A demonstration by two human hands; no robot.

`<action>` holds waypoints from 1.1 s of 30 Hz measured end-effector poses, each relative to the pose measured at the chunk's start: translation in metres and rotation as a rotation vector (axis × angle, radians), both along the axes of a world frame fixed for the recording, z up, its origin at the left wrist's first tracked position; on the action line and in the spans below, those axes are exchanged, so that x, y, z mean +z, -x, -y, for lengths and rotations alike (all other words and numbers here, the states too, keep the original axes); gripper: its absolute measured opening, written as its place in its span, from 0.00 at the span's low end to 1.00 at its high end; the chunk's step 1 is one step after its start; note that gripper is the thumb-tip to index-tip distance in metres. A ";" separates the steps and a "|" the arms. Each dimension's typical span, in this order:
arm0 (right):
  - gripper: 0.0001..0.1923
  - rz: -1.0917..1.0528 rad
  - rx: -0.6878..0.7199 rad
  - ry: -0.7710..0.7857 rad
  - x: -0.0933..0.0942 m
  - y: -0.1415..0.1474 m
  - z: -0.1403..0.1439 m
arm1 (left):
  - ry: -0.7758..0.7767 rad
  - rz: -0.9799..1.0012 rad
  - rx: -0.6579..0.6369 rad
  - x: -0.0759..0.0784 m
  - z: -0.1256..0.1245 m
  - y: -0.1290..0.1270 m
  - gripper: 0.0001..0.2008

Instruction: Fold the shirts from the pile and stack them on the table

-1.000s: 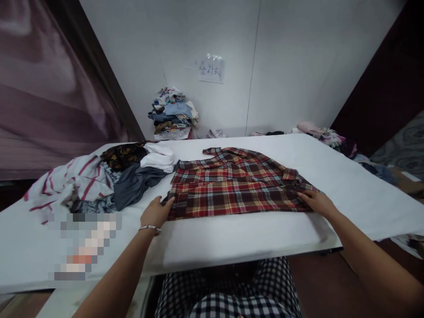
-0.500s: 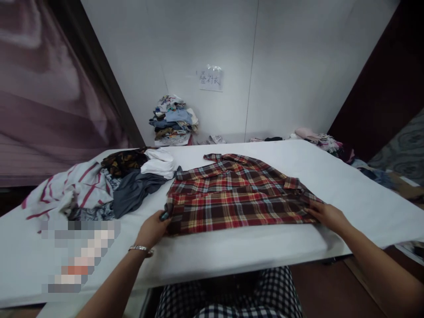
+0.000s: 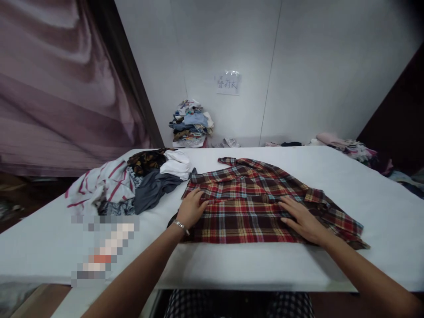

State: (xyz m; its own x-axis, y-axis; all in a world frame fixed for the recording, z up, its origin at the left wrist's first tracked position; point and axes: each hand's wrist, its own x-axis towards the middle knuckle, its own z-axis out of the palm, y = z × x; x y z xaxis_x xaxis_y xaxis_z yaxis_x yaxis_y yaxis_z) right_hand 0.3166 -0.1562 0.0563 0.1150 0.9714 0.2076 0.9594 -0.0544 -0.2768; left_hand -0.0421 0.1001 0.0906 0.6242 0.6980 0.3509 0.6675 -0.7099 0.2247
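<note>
A red, brown and yellow plaid cotton shirt (image 3: 261, 203) is laid flat on the near middle of a white padded table (image 3: 364, 190), its collar pointed toward the far wall. One sleeve is seen trailing off to the right, ending near the table's front edge; the other sleeve cannot be made out and may be tucked under the body.

The left hand (image 3: 192, 207) is pressed palm down on the shirt's left edge, fingers spread and flat, nothing gripped. A thin metal bracelet (image 3: 181, 226) is worn at that wrist. The right hand (image 3: 303, 218) is likewise laid flat on the cloth right of centre, fingers splayed toward the left, nothing held. What lies under either palm is hidden.

Just beside the shirt to the left, a heap of unfolded clothes (image 3: 132, 185) is noted: a white garment with red stripes, a dark grey one, a white one and a dark patterned one, overlapping so that their outlines cannot be separated. Nearer the front left, a patch of the table is pixelated and unreadable.

Beyond the table, a stack of mixed garments (image 3: 191, 123) is set against the white wall, with a small paper notice (image 3: 228, 83) above it; the writing is too small to read. More cloth is seen at far right, partly cut off. A mauve curtain (image 3: 59, 88) fills the left.
</note>
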 end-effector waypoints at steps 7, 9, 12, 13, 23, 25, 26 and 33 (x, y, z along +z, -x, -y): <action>0.29 -0.085 -0.011 0.094 -0.022 -0.018 -0.019 | 0.062 -0.143 -0.019 -0.038 -0.040 -0.037 0.23; 0.27 -0.084 -0.062 -0.042 -0.007 -0.034 -0.040 | 0.129 -0.197 0.015 -0.052 -0.042 -0.036 0.26; 0.23 -0.040 -0.169 -0.141 0.020 -0.062 -0.095 | 0.185 -0.197 0.041 -0.063 -0.041 -0.034 0.27; 0.22 -0.020 -0.196 -0.128 0.027 -0.070 -0.117 | 0.189 -0.187 0.043 -0.063 -0.041 -0.033 0.27; 0.26 -0.044 -0.566 0.273 0.018 -0.092 -0.274 | 0.172 -0.137 0.041 -0.060 -0.036 -0.029 0.23; 0.24 -0.056 -0.522 0.263 0.019 -0.088 -0.287 | 0.176 -0.132 0.043 -0.061 -0.036 -0.029 0.23; 0.22 -0.056 -0.491 0.239 0.023 -0.086 -0.291 | 0.176 -0.128 0.042 -0.061 -0.036 -0.029 0.22; 0.17 -0.063 -0.071 -0.273 0.058 -0.058 -0.214 | 0.177 -0.112 0.037 -0.060 -0.036 -0.030 0.22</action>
State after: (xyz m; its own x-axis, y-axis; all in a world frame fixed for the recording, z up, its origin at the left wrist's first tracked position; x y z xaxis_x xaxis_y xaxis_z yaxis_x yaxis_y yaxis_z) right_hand 0.3749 0.0579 0.1142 0.2014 0.8696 0.4507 0.9365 -0.0360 -0.3489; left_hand -0.0119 0.1361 0.0304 0.6254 0.7657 0.1501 0.7201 -0.6405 0.2668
